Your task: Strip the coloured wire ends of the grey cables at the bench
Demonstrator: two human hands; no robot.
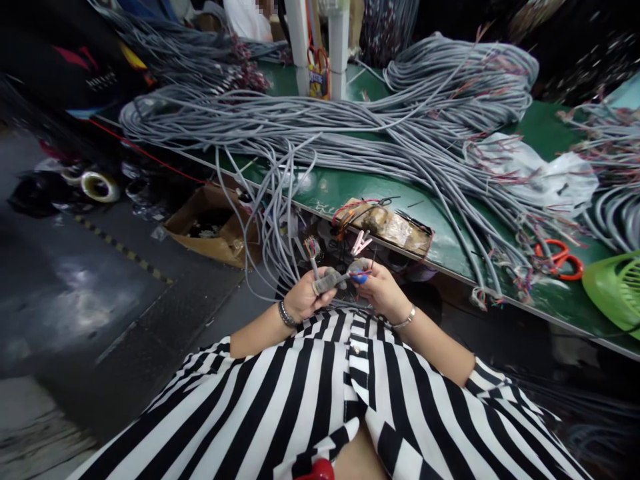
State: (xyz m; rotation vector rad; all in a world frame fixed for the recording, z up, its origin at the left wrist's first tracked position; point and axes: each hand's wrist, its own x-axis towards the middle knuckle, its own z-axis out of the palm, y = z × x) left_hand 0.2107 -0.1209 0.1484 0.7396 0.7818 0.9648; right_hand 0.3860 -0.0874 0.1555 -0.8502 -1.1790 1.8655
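Observation:
In the head view, my left hand (311,293) is closed around a grey multi-core cable (343,278), its fingers wearing grey covers. A cable end with a fan of fine coloured wires (313,248) sticks up beside those fingers. My right hand (379,288) is pinched on the same cable close by, where thin red and blue wires show at the fingertips. A small blue piece (359,276) sits at the right thumb; whether it is worn or held is unclear. Just above the right fingers a pale pink V-shaped item (361,243) shows.
Long bundles of grey cable (300,117) lie across the green table (345,187), some hanging over its edge. A taped block (387,225) sits at the front edge. Right of it are orange-handled scissors (559,260) and a green basket (615,290). A cardboard box (213,227) stands below.

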